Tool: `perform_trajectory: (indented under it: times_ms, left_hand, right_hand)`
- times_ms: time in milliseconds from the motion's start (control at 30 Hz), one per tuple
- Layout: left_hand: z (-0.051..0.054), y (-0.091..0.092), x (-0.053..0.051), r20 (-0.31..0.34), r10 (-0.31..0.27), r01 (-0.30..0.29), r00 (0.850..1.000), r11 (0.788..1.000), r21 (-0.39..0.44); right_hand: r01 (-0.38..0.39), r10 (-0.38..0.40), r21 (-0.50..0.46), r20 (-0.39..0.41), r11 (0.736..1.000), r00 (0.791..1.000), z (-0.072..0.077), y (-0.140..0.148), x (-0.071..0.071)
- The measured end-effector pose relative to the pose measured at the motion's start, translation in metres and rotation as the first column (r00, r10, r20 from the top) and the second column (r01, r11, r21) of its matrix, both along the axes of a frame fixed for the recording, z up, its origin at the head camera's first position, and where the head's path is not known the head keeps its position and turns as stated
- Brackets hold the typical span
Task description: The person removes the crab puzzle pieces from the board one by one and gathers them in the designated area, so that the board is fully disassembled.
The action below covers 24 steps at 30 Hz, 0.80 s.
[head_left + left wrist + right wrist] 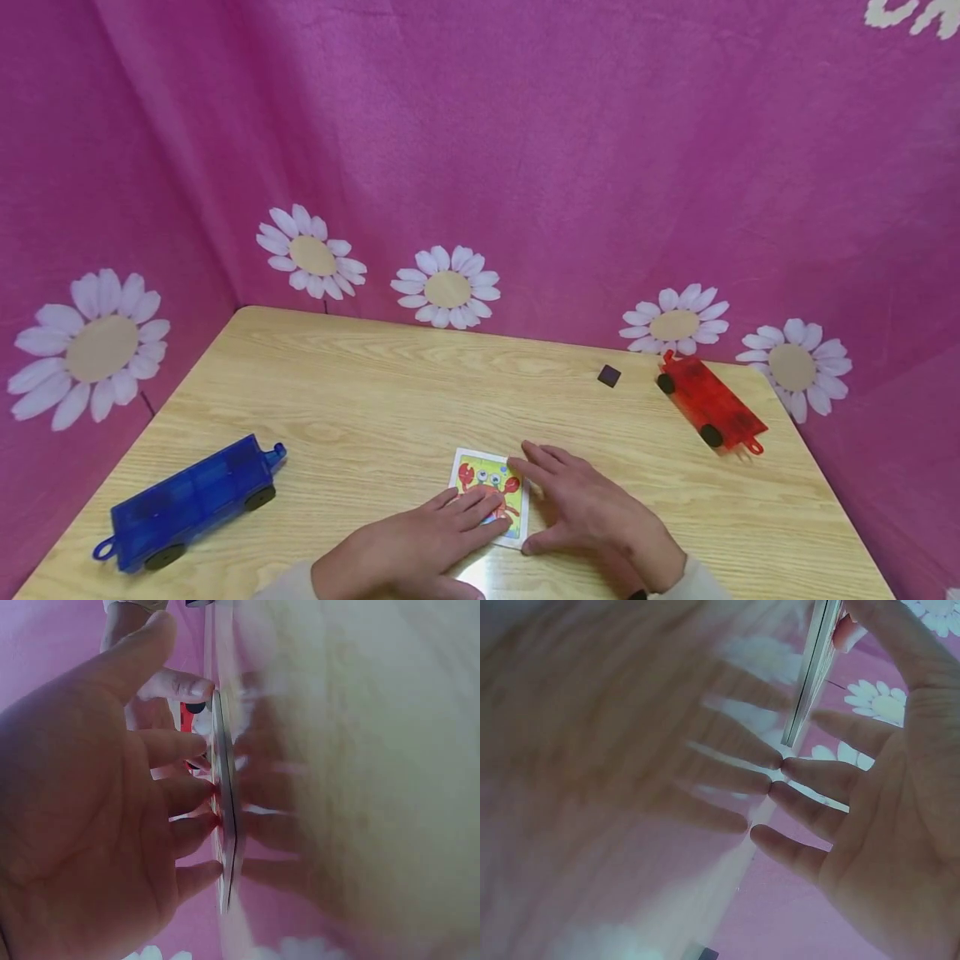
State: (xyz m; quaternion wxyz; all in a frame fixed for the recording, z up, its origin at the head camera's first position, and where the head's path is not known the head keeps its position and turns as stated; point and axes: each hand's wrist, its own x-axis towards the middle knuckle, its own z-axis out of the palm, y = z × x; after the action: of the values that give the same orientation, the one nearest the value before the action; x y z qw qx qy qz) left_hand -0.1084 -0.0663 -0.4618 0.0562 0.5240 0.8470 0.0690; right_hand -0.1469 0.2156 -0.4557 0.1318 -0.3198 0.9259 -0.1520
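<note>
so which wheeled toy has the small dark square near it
The red wheeled toy at right: the small dark square lies just to its left; the blue one stands far away.

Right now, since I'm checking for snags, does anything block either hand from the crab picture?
Nothing visible does: the left hand rests its fingers on the crab picture, and the right hand is at its edge.

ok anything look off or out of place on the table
Nothing looks spilled or damaged. The one mild oddity is the small dark square, lying alone near the red wheeled toy, away from the crab picture under the left hand.
</note>
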Motion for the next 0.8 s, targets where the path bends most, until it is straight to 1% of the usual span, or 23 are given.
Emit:
perform_trajectory:
  times_ms: [67,167,333,467,533,600,700,733,800]
  left_hand:
    - [0.0,0.0,0.002,-0.024,0.002,-0.002,1.0,1.0,-0.01]
    - [0.0,0.0,0.003,-0.032,0.001,-0.002,0.999,1.0,-0.015]
    - [0.001,0.0,0.004,0.011,0.015,-0.014,1.0,1.0,-0.019]
    - [0.001,0.0,0.004,0.021,0.02,-0.019,1.0,0.999,-0.025]
    - [0.001,0.001,0.004,0.022,0.02,-0.02,1.0,0.999,-0.027]
    - [0.001,0.001,0.004,0.021,0.022,-0.021,1.0,1.0,-0.023]
    - [0.0,0.002,0.004,0.018,0.027,-0.026,0.999,1.0,-0.011]
    - [0.0,0.002,0.004,0.021,0.03,-0.03,0.999,1.0,-0.007]
    - [-0.001,0.004,0.003,0.032,0.035,-0.035,0.999,0.999,0.003]
  right_hand:
    - [0.012,-0.012,0.022,0.021,1.0,1.0,0.0,-0.001,0.0]
    - [0.02,-0.021,0.043,0.038,0.999,0.999,0.0,-0.001,-0.001]
    - [0.017,-0.02,0.057,0.048,0.998,0.999,0.002,-0.002,-0.002]
    - [0.008,-0.01,0.052,0.043,0.999,0.999,0.003,-0.001,-0.002]
    - [0.006,-0.007,0.029,0.035,1.0,0.999,0.004,-0.001,-0.003]
    - [0.007,-0.007,-0.013,0.017,1.0,1.0,0.006,-0.002,-0.006]
    - [-0.002,0.0,-0.097,-0.022,0.995,1.0,0.007,-0.007,-0.016]
    - [-0.002,-0.001,-0.129,-0.022,0.992,1.0,0.008,-0.01,-0.02]
    - [0.0,0.003,-0.208,0.013,0.978,1.0,0.008,-0.014,-0.029]
